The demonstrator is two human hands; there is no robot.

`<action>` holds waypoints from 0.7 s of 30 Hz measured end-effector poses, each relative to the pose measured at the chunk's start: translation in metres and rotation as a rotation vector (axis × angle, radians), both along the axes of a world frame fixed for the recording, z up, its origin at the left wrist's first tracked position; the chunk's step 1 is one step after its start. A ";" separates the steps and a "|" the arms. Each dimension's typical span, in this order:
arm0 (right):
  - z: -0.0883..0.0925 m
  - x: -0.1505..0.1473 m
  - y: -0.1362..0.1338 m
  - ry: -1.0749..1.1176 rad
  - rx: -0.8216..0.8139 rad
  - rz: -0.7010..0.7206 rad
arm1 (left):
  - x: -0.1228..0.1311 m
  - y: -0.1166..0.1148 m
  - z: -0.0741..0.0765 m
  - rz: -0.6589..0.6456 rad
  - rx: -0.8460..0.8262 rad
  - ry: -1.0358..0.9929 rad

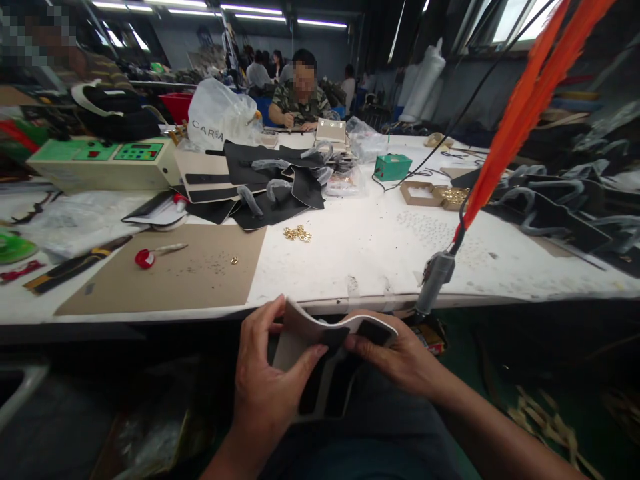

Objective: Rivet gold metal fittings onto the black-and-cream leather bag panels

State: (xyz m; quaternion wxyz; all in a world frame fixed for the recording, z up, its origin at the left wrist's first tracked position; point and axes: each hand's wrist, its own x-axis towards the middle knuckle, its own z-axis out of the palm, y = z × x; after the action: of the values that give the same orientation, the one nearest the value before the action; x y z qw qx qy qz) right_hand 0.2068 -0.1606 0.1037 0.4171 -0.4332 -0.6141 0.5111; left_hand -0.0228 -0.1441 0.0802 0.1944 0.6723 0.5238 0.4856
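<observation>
Panel [289,340], beige with black strips [313,387], was bent between the left hand [267,373] and the right hand [397,357], each clamped on its own side, thumb against the striped face. Just beyond the grip, rightward, hung a grey cylinder [434,283]. Farther out, on the white table [340,257], lay a brown board [175,290] leftward, gold-coloured metal pieces [297,233] ahead, then black panels [277,213]; farthest was a person [300,100] in camouflage.
</observation>
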 end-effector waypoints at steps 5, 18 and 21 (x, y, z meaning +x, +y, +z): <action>0.003 0.012 0.018 0.017 -0.071 0.095 | 0.003 0.017 0.009 -0.230 -0.324 -0.113; -0.029 -0.005 0.094 -0.248 -0.228 -0.210 | 0.021 0.105 -0.007 -0.285 -0.742 -0.361; -0.044 -0.012 0.117 -0.299 -0.341 -0.257 | 0.021 0.127 -0.016 -0.250 -0.798 -0.298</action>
State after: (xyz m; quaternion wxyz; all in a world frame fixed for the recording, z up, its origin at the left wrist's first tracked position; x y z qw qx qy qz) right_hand 0.1953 -0.0431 0.0595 0.3040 -0.6426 -0.5138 0.4804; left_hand -0.0013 -0.0171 0.0640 0.5694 0.5252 0.5513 0.3097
